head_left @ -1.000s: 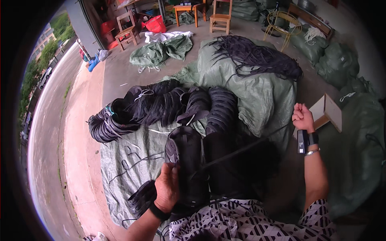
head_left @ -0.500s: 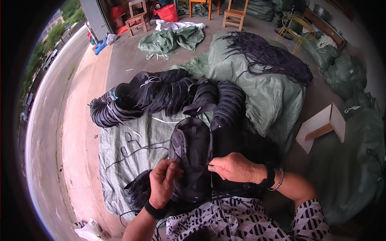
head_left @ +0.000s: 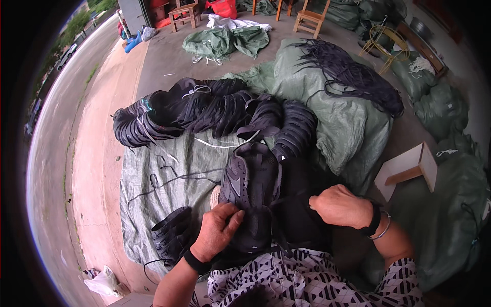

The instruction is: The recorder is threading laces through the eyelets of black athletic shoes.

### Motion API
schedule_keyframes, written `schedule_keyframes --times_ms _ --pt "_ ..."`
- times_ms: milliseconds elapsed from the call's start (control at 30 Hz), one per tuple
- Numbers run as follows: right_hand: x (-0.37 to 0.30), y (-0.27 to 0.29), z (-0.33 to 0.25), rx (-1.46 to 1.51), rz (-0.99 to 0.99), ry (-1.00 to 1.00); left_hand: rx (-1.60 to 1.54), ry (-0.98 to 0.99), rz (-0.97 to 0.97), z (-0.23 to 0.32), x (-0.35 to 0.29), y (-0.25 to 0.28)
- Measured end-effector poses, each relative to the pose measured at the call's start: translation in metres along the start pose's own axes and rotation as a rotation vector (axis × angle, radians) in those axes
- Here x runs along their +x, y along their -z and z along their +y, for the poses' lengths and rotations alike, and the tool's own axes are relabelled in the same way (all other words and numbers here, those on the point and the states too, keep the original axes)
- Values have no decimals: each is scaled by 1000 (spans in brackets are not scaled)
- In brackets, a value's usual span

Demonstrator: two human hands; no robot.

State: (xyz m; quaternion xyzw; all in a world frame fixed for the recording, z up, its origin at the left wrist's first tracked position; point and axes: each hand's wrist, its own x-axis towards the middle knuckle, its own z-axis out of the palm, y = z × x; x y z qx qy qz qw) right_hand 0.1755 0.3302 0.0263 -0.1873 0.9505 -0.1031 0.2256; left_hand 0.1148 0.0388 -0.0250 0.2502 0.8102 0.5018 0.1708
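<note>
A black sneaker upper (head_left: 255, 174) with a pale side mark lies lengthwise in front of me, its rounded end pointing away. My left hand (head_left: 219, 230) is closed over its left edge, thumb on top. My right hand (head_left: 341, 207) is held off to the right, fingers pinched on what looks like a black shoelace. A stretch of dark lace (head_left: 276, 225) crosses the upper; its run to my fingers is hard to see against the black cloth (head_left: 296, 179) beneath. Beside my left wrist lies a stack of black uppers (head_left: 171, 233).
Rows of nested black uppers (head_left: 204, 115) stretch across the green woven sheet (head_left: 148, 204). Loose black laces (head_left: 353, 82) are heaped on a green sack (head_left: 340, 133). A white-and-wood box piece (head_left: 409, 171) stands at right. Wooden chairs (head_left: 310, 23) and a yellow round frame (head_left: 388, 41) are farther back.
My right hand has moved right, away from the upper. My left hand has shifted slightly and now rests on the upper's left edge. The view has tilted a little.
</note>
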Motion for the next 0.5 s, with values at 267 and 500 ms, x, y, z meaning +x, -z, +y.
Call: schedule_keyframes --times_ms 267,500 --pt "76 -5 -43 1229 328 -26 -33 115 -38 -4 9 -2" --pt "86 6 -49 1277 -49 -78 -21 232 58 -2 1 -9"
